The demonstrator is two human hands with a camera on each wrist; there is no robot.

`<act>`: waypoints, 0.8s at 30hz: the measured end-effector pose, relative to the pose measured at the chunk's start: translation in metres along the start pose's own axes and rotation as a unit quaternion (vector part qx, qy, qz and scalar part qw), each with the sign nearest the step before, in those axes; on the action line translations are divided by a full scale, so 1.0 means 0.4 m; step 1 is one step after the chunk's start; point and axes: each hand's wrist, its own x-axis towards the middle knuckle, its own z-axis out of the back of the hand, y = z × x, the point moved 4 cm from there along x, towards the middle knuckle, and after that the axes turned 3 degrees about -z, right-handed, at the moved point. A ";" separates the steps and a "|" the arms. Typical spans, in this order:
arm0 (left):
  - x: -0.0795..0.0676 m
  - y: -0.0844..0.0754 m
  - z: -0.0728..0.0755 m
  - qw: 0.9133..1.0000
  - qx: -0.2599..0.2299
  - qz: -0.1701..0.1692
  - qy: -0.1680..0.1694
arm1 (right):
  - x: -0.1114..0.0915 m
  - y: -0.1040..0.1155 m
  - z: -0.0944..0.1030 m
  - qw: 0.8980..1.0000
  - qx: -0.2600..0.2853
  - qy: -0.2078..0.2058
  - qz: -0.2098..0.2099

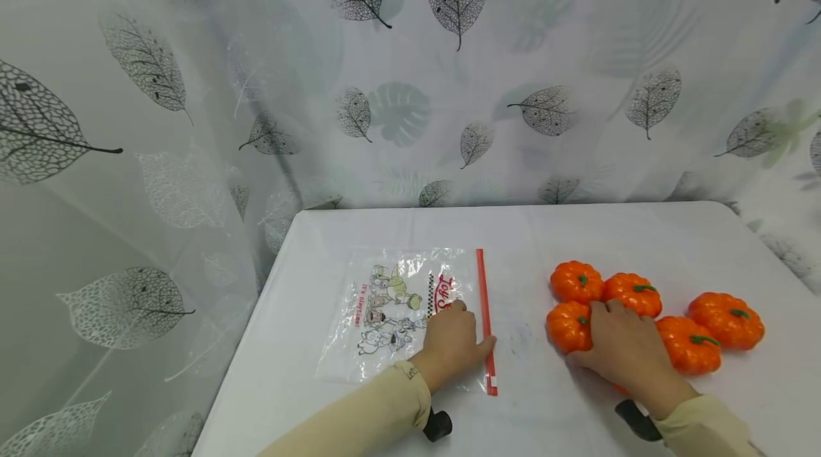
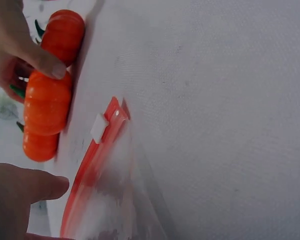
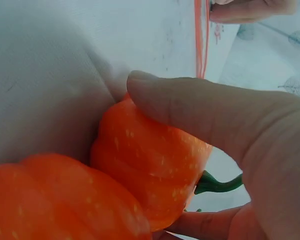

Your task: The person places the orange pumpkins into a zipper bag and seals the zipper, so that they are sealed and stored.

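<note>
The left hand [image 1: 451, 344] is resting unclenched on the zip bag [image 1: 391, 300], its thumb stretching past the red strip [image 1: 484, 293]. Right of the bag, the right hand [image 1: 627, 346] is gripping an orange pumpkin [image 1: 564, 327]; other pumpkins [image 1: 727, 320] are sitting around there too.

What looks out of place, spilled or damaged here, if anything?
Nothing looks spilled or broken. Slightly odd: the plastic bag lies sideways under the left hand, so its printed words run sideways, and the white table shows faint dark marks nearby.
</note>
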 end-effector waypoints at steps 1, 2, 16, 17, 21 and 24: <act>0.000 -0.005 -0.001 1.000 0.014 -0.001 0.001 | -0.001 0.002 -0.001 1.000 -0.001 -0.003 0.001; 0.001 -0.010 -0.002 1.000 0.024 -0.001 0.003 | 0.000 0.004 -0.002 1.000 -0.001 -0.004 0.002; 0.009 -0.028 -0.012 0.996 0.086 -0.023 -0.017 | -0.012 0.044 0.017 0.997 0.060 -0.040 0.037; 0.010 -0.026 -0.010 0.995 0.091 -0.024 -0.017 | -0.012 0.049 0.017 0.995 0.071 -0.045 0.044; 0.014 -0.017 0.006 0.995 0.095 -0.027 -0.032 | -0.006 0.073 0.016 0.988 0.121 -0.060 0.075; 0.018 -0.013 0.023 0.993 0.096 -0.034 -0.060 | -0.002 0.095 0.015 0.978 0.165 -0.077 0.099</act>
